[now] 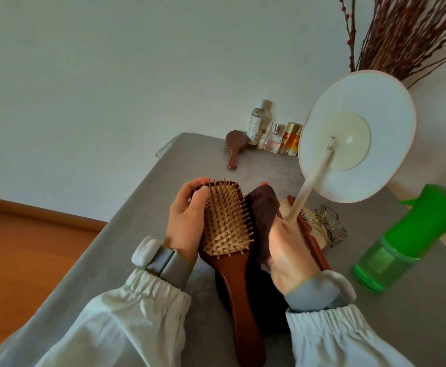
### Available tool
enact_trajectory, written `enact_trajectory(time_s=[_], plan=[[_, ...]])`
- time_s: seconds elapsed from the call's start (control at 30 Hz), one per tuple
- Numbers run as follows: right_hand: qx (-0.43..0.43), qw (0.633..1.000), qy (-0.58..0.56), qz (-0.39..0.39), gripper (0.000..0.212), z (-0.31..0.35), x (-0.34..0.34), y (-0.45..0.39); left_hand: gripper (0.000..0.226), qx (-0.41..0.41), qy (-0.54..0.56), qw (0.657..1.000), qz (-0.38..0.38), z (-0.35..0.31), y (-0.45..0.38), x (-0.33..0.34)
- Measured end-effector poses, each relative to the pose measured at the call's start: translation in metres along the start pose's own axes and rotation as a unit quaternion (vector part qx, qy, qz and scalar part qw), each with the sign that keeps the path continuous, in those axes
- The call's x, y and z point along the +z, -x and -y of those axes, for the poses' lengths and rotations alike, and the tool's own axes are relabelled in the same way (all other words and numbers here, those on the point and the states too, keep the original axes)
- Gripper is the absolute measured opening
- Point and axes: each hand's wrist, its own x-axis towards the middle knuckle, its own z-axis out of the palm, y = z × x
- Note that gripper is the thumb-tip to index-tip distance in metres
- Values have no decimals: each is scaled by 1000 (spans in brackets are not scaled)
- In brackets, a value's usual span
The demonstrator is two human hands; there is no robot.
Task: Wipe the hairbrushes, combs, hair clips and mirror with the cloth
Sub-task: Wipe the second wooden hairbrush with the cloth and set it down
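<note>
L hand [187, 221] grips wooden hairbrush [227, 229]; R hand [288, 250] clutches brown cloth [263, 207]. Green spray bottle [391, 250] w/ liquid nearby.

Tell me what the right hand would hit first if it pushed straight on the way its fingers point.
Probably the mirror stand's white stem, just beyond the brown cloth that the right hand holds; depth is unclear.

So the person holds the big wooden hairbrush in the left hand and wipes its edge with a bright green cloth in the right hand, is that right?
Nearly. The cloth is dark brown, not bright green; the green thing is the spray bottle standing to the right. The head view shows it. The rest holds: the left hand holds the big wooden hairbrush, and the right hand presses the cloth against its edge.
</note>
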Motion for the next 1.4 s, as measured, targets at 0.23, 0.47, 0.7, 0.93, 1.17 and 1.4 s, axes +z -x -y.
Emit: enact_trajectory(time_s=[0.23,0.47,0.7,0.93,1.17,1.4], plan=[[-127,973,169,94,17,-13,3,4,17,11,-12,1000,-16,-1,0,-3],[-190,944,267,22,29,-9,-2,1,18,21,-28,999,22,3,2,2],[-179,918,351,-31,22,-13,-7,-8,20,-34,6,997,66,10,10,6],[-221,872,415,-134,21,-12,-5,-8,26,-45,16,992,118,10,13,9],[-164,926,339,-32,19,0,-13,-11,22,-37,6,987,157,11,14,8],[-177,926,332,-35,14,2,-16,-15,21,-31,15,981,192,12,14,9]])
